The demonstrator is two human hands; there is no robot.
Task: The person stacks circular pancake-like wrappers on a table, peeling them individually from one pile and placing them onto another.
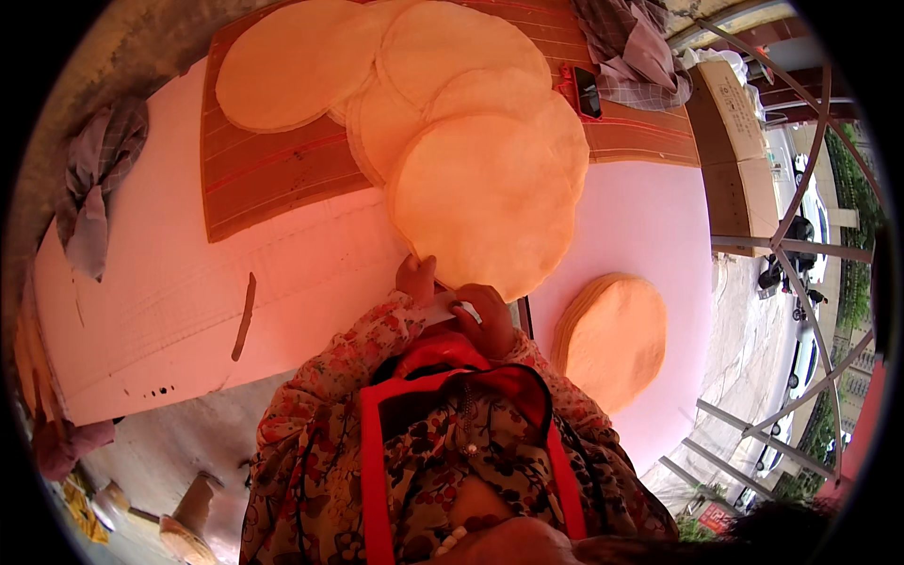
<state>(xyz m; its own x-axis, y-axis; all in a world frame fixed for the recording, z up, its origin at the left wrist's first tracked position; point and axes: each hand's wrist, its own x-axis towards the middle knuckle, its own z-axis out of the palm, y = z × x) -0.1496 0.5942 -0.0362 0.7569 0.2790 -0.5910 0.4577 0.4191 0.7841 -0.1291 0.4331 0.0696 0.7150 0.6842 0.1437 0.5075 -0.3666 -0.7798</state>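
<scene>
Big pale rounds [452, 52] lie overlapped in a pile on the brown mat [273, 184]; front round [490, 198], top of the lot, juts past mat's near edge onto the white tbl [311, 273]. L hand [415, 278], just off mat's near edge, has thumb + fingertips almost together, pinching front round's near-L rim. R hand [488, 318], a bit farther from mat, has fingers bent partway at same round's near rim; can't tell if they've got hold of it. Second stack [612, 344] of rounds sits on tbl, nearer wearer than mat, off its R half. Phone [588, 92] on mat, R of pile; checked cloth [626, 56] over mat's far R corner. Grey cloth [94, 184] well L of mat, carton [730, 141] just R of it. Dark strip [244, 315] on tbl, nr side of mat's near-L corner.
</scene>
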